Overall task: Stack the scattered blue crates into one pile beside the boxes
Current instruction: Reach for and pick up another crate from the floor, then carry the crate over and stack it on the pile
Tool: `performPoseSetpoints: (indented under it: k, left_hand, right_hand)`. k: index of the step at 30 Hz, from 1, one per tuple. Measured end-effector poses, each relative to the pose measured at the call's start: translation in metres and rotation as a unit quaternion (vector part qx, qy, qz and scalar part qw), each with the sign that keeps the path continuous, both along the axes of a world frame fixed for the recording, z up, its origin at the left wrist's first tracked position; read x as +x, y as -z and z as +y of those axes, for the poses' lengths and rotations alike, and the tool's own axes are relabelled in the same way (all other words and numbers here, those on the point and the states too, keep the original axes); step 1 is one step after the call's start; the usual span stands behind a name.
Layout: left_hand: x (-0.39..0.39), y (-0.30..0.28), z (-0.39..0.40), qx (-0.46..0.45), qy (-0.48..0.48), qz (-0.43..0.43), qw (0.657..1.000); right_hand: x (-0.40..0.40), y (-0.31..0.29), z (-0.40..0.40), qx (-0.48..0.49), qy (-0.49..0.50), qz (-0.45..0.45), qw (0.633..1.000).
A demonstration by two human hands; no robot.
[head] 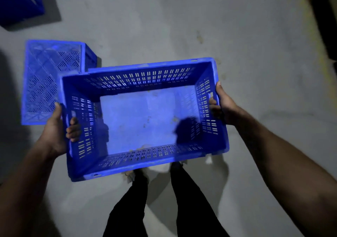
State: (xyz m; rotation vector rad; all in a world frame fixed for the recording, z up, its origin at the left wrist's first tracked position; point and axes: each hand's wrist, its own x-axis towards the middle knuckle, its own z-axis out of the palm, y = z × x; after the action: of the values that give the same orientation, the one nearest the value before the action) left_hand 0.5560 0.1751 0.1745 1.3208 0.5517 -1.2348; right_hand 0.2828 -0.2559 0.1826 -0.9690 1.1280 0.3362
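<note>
Held crate [142, 120]: blue, open side up, empty, lifted clear of the floor between both hands, slotted walls, pale scuffed bottom.
Left hand [56, 133]: clamped on the crate's left short wall, palm outside, fingers [73, 130] hooked over the rim to the inside.
Right hand [223, 107]: clamped on the right short wall, thumb up along the rim, fingers curled inside through the handle area.
Second crate [52, 80]: blue, upside down on the floor, lattice base facing up, just beyond the left hand, partly hidden by the held crate's far left corner.
Third blue object [20, 1]: top left corner, blurred, well apart; crate or not, cannot tell.
Floor [164, 27]: grey concrete, stained.
Legs [164, 205]: dark trousers, below the held crate.
</note>
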Motion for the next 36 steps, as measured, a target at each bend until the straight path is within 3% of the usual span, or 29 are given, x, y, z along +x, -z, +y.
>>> performPoseSetpoints:
  k: [8, 16, 23, 29, 36]
  left_hand:
    - [-0.023, -0.176, -0.018, 0.064, 0.083, -0.03, 0.994]
    - [-0.044, -0.242, -0.108, 0.05, 0.165, -0.06, 0.983]
    - [-0.061, -0.267, -0.212, 0.034, 0.199, -0.092, 0.975]
    - [-0.044, -0.28, -0.243, 0.042, 0.154, -0.092, 0.983]
    - [0.05, -0.277, -0.263, 0.06, 0.088, -0.1, 0.989]
  right_hand:
    - [-0.075, -0.174, 0.032, 0.025, 0.114, 0.01, 0.993]
    - [-0.164, -0.233, 0.013, 0.0, 0.193, -0.005, 0.981]
    - [-0.204, -0.259, -0.06, -0.061, 0.23, -0.002, 0.971]
    - [-0.159, -0.274, -0.13, -0.085, 0.174, 0.004, 0.981]
    - [-0.009, -0.272, -0.2, -0.094, 0.09, -0.001, 0.991]
